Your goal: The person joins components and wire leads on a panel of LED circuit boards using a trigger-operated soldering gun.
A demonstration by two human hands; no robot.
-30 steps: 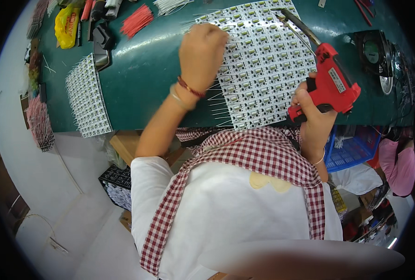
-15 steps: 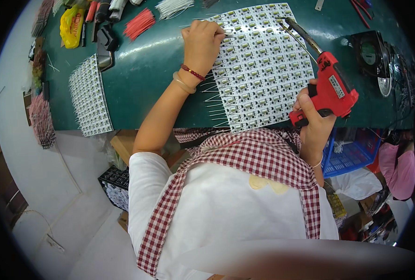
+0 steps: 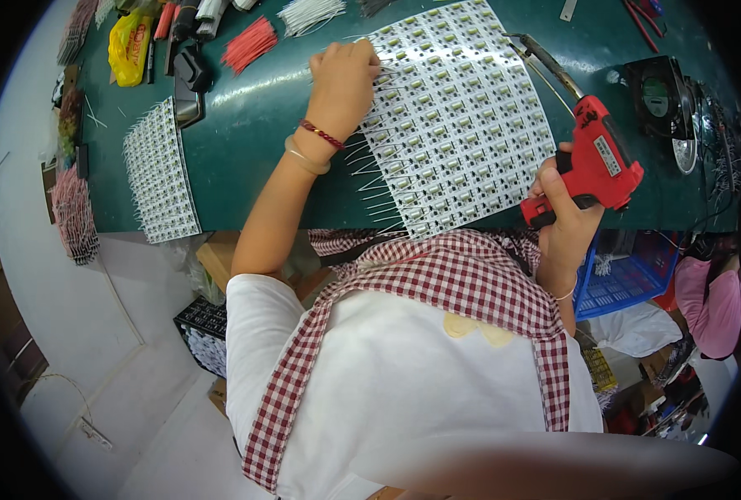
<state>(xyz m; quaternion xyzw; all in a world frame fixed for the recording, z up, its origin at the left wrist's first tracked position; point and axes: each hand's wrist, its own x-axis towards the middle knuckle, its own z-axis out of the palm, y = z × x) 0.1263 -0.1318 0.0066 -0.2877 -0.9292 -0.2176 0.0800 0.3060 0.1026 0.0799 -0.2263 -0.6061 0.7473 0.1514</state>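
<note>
Head view shows your left hand [image 3: 343, 79] resting at the far left edge of the big board [image 3: 454, 117], fingers curled and pressed onto its wire leads; whether they pinch a wire you cannot tell from here. Your right hand [image 3: 564, 218] is closed round the grip of the red gun [image 3: 597, 162], held just off the board's right edge, its long tip [image 3: 545, 60] angled toward the far side. The board lies in the middle of the green table [image 3: 254, 158], its near end hanging slightly over the edge.

To do this well, keep the left fingers flat so the lead stays put; bring the tip in low from the right; steady the right wrist against the table edge, and keep the hot tip clear of your left fingertips.

Counted: two boards, the big one and a smaller panel [image 3: 158, 171] at the left; one gun; one bundle of red wires [image 3: 250, 43] far left; one bundle of white wires [image 3: 310, 13] beside it; one yellow bag [image 3: 129, 46]; one fan [image 3: 655, 96] at the right.
</note>
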